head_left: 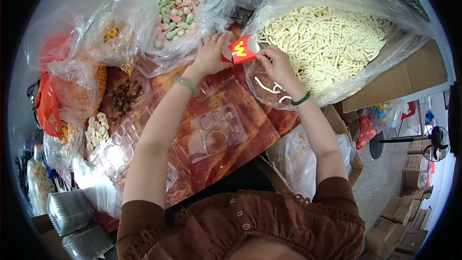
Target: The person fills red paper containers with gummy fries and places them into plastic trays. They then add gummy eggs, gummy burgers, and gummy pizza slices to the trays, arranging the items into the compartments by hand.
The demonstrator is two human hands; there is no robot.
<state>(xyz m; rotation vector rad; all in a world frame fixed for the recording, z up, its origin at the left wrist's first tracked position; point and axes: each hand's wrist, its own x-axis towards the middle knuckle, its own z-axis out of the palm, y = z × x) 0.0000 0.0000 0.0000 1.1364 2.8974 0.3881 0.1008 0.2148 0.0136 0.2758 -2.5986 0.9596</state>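
Observation:
A small red fries carton (243, 50) with a yellow zigzag mark is tilted between my hands near the table's back edge. My right hand (279, 65) pinches its right edge between thumb and fingers, beside the white opening. At the carton's left is my left hand (211, 56), its thumb and fingers closed around a red card piece (225, 58) that they mostly hide. Just right of my right hand, pale yellow gummy strips (332, 41) fill a large clear bag (329, 95). A few loose strips (267, 86) lie on the plastic under my right wrist.
Pink and green drop-shaped candies (178, 12) lie in an open bag behind my left hand. Clear molded trays (216, 132) rest on the reddish table (262, 120). Left are egg-like candies (97, 130), brown candies (126, 97) and a red bag (46, 106). A cardboard box (399, 74) surrounds the strips.

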